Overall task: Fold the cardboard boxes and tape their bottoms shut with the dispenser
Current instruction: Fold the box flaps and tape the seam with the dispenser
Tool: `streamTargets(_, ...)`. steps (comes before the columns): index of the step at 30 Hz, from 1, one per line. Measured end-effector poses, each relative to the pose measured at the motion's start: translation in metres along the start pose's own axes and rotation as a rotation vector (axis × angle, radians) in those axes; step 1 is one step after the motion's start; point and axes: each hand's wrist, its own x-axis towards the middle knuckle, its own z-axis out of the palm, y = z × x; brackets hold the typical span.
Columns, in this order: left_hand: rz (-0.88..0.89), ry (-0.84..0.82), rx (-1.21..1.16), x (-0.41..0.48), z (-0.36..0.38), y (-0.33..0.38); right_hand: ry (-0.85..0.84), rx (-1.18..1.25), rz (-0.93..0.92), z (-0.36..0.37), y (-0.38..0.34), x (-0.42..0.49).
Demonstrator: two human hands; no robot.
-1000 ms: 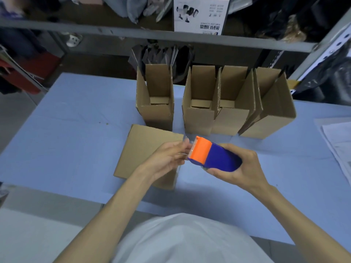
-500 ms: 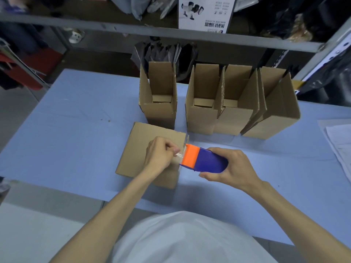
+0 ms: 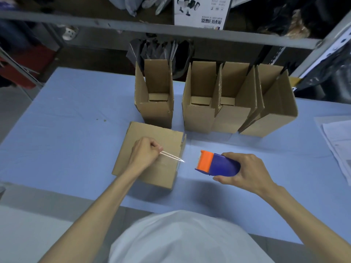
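- Well, I had the left hand [image 3: 146,152] clenched over the flat brown cardboard box [image 3: 152,133], its thumb and fingers pinching one end of a thin strip of clear tape [image 3: 171,156].
- The strip ran from that hand toward the right edge of the box; I could not tell if it joined the dispenser.
- The right hand [image 3: 245,173] grasped the blue plastic tape dispenser with the orange head [image 3: 218,165], over the light blue table [image 3: 66,120], just beside the box and apart from it.
- The box lay on the table, closed face up.
- Behind it, four open brown cardboard boxes [image 3: 199,118] stood upright in a row.
- White papers [image 3: 338,141] lay at the table's right edge.
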Motion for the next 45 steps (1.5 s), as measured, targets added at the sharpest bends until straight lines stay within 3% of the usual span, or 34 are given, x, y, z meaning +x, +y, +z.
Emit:
streamTargets(14, -0.043, 0.066, 0.025, 0.010, 0.016, 0.002, -0.068, -0.063, 0.038, 0.012, 0.004, 0.026)
streamTargets(20, 0.047, 0.102, 0.043, 0.009, 0.018, 0.002, -0.085, -0.076, 0.046, 0.018, 0.006, 0.032)
streamTargets(36, 0.104, 0.009, 0.511, 0.024, 0.010, 0.006, -0.210, -0.274, -0.059, 0.016, -0.006, 0.051)
streamTargets(38, 0.079, 0.041, 0.446, 0.023, 0.004, 0.001, -0.201, -0.250, -0.059, 0.018, -0.006, 0.053)
streamTargets(41, 0.276, 0.067, 0.259, 0.015, 0.009, -0.005, -0.210, -0.241, -0.066, 0.024, -0.006, 0.056)
streamTargets(45, 0.470, -0.078, 0.184, 0.009, 0.020, -0.001, -0.242, -0.288, -0.047, 0.031, -0.010, 0.062)
